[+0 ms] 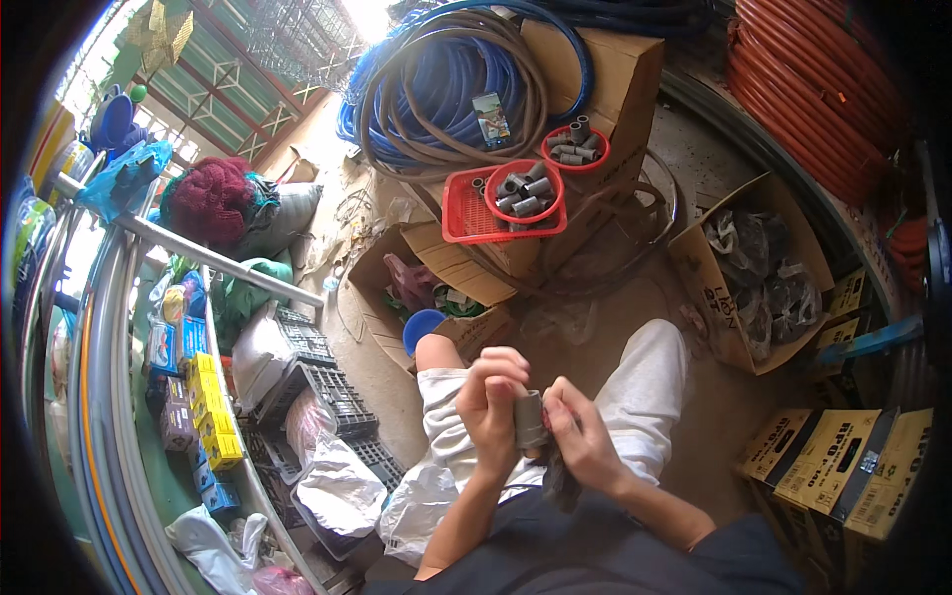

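2 hands grip grey fitting; red baskets beyond.

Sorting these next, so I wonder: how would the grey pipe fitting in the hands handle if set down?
The grey pipe fitting looks like a short rigid tube, probably stiff and light. Being round, it may roll if laid sideways. The left hand and right hand both grip it.
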The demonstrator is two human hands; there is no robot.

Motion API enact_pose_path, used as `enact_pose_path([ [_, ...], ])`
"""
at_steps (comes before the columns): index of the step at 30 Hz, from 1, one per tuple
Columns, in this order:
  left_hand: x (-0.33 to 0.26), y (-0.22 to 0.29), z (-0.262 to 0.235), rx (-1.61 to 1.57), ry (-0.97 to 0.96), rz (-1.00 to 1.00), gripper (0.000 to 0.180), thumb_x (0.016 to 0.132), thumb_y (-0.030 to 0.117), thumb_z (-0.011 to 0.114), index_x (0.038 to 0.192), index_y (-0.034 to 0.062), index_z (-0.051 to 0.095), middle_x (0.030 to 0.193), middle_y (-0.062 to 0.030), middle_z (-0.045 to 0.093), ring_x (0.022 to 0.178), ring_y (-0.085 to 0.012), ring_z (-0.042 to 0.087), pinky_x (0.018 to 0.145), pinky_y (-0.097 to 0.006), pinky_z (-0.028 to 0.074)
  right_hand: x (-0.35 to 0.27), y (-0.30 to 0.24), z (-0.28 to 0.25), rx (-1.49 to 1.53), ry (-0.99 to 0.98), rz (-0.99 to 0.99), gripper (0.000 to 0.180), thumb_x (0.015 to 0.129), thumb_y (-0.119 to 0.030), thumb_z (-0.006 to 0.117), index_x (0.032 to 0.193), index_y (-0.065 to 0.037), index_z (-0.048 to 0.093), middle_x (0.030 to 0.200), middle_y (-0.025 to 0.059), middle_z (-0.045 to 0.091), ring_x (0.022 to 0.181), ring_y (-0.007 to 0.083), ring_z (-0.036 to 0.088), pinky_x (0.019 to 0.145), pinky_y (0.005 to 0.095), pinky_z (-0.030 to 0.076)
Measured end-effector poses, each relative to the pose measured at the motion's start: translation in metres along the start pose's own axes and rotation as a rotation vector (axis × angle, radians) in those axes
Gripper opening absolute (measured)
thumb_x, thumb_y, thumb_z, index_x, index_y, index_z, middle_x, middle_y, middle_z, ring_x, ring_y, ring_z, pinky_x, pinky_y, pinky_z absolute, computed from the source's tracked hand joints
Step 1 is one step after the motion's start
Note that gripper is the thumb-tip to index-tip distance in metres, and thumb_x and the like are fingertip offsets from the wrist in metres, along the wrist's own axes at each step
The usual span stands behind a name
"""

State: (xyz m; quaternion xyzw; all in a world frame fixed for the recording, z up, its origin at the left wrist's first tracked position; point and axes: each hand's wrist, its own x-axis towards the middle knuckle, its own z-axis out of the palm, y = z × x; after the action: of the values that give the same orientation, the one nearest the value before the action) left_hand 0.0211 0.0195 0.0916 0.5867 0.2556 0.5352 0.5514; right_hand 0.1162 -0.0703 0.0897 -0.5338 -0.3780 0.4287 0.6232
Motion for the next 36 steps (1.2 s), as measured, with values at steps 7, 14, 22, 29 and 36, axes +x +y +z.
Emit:
enact_pose_path([
  [7,-0.008,-0.011,-0.003,0.241,0.035,-0.169,0.025,0.102,0.025,0.062,0.099,0.0,0.06,0.087,-0.0045,0.059,0.079,-0.0108,0.054,0.07,-0.026,0.044,0.016,-0.003,-0.014,-0.28,0.163,-0.071,0.02,0.098,-0.019,0.063,0.09,-0.001,0.058,0.073,0.0109,0.058,0.066,0.0184,0.057,0.062,0.034,0.047],
  [14,-0.04,0.002,0.01,0.123,0.068,-0.222,0.047,0.108,0.042,0.043,0.109,-0.001,0.061,0.117,-0.014,0.061,0.108,-0.0207,0.057,0.098,-0.034,0.042,0.009,-0.003,0.005,-0.234,0.201,-0.084,0.02,0.098,-0.02,0.063,0.093,-0.002,0.056,0.075,0.0155,0.059,0.065,0.0285,0.06,0.062,0.0382,0.048],
  [22,-0.012,0.011,0.005,-0.112,-0.019,-0.245,0.05,0.111,0.035,0.033,0.132,-0.0063,0.053,0.139,-0.0227,0.057,0.136,-0.0297,0.049,0.116,-0.04,0.034,0.007,0.005,0.017,-0.316,0.084,-0.153,0.022,0.101,-0.016,0.053,0.085,-0.002,0.05,0.071,0.0176,0.055,0.062,0.034,0.058,0.059,0.0423,0.045],
  [29,-0.011,-0.001,0.002,-0.011,-0.063,-0.228,0.054,0.111,0.038,0.028,0.134,-0.0048,0.052,0.148,-0.0236,0.049,0.14,-0.0315,0.044,0.117,-0.043,0.033,0.02,0.006,0.02,-0.24,0.203,-0.136,0.021,0.101,-0.016,0.052,0.086,-0.002,0.052,0.072,0.0187,0.056,0.064,0.0371,0.059,0.059,0.0443,0.045],
  [36,-0.016,-0.038,-0.011,-0.026,-0.003,-0.624,0.069,0.108,0.054,0.028,0.106,-0.004,0.065,0.105,-0.0202,0.071,0.094,-0.0245,0.068,0.085,-0.038,0.055,0.025,0.038,0.008,-0.347,0.028,0.081,0.024,0.1,-0.023,0.054,0.089,-0.002,0.055,0.078,0.0209,0.064,0.078,0.0413,0.066,0.066,0.0463,0.05],
])
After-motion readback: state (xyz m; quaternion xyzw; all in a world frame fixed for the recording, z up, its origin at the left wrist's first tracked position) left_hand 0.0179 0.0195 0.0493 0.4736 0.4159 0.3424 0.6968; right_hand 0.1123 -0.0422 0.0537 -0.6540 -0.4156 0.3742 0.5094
